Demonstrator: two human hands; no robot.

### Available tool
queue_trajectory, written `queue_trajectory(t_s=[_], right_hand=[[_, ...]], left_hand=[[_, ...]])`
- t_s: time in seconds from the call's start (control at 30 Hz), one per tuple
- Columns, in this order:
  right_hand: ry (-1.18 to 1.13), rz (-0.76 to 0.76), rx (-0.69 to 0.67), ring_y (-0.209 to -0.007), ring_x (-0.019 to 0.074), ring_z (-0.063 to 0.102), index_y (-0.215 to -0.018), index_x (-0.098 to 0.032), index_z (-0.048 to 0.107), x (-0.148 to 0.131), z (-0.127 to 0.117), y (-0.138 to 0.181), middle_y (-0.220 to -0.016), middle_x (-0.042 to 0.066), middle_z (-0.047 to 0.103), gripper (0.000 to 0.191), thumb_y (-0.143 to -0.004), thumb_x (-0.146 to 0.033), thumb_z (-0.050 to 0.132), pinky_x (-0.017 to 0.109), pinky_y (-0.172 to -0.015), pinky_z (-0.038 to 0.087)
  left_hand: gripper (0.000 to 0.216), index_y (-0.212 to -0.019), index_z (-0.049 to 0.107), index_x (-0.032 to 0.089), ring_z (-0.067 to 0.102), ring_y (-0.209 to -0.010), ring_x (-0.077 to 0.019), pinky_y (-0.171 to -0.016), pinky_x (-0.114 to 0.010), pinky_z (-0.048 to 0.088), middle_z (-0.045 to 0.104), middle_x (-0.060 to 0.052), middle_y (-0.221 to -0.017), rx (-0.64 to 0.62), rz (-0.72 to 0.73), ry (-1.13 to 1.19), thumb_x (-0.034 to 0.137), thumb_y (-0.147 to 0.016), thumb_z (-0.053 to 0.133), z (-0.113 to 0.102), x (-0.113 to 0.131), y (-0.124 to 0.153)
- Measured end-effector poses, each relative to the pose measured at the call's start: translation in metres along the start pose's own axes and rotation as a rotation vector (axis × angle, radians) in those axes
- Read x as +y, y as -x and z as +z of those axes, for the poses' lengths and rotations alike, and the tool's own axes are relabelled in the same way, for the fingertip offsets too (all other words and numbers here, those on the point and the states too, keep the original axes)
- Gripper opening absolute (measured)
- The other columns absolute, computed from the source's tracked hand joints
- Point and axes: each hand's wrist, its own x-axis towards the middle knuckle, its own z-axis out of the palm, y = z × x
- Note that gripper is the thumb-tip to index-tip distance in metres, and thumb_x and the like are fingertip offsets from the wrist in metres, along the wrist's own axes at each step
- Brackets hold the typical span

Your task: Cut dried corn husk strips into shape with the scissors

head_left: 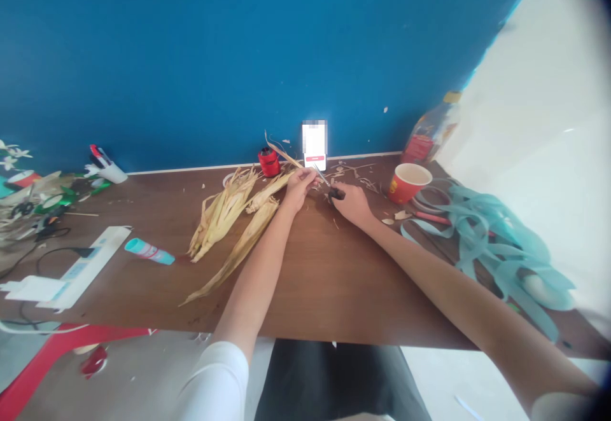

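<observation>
My left hand point(300, 187) is closed around a strip of dried corn husk near the back of the brown table point(324, 281). My right hand point(351, 203) grips small black-handled scissors point(329, 187), whose blades point up and left toward the left hand. A pile of dried corn husks point(229, 217) lies just left of my left forearm.
A red paper cup point(407, 182) stands right of my right hand, with teal ribbon loops point(496, 243) and a plastic bottle point(429, 130) beyond. A red spool point(269, 161) and a white card point(314, 144) sit by the blue wall. A teal tube point(149, 251), a power strip point(83, 267) and clutter lie at left.
</observation>
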Motion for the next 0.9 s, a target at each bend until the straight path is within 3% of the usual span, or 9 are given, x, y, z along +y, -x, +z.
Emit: queue_trajectory(t_s=[0.9], right_hand=[[0.102, 0.052, -0.030, -0.087, 0.0229, 0.067, -0.113, -0.029, 0.073, -0.0076, -0.0030, 0.0026, -0.093, 0.003, 0.076, 0.037, -0.080, -0.028, 0.059, 0.029, -0.073, 0.047]], left_hand=[[0.015, -0.077, 0.062, 0.014, 0.059, -0.066, -0.0054, -0.067, -0.018, 0.046, 0.063, 0.002, -0.071, -0.056, -0.091, 0.117, 0.015, -0.075, 0.077, -0.0012, -0.0004, -0.0017]])
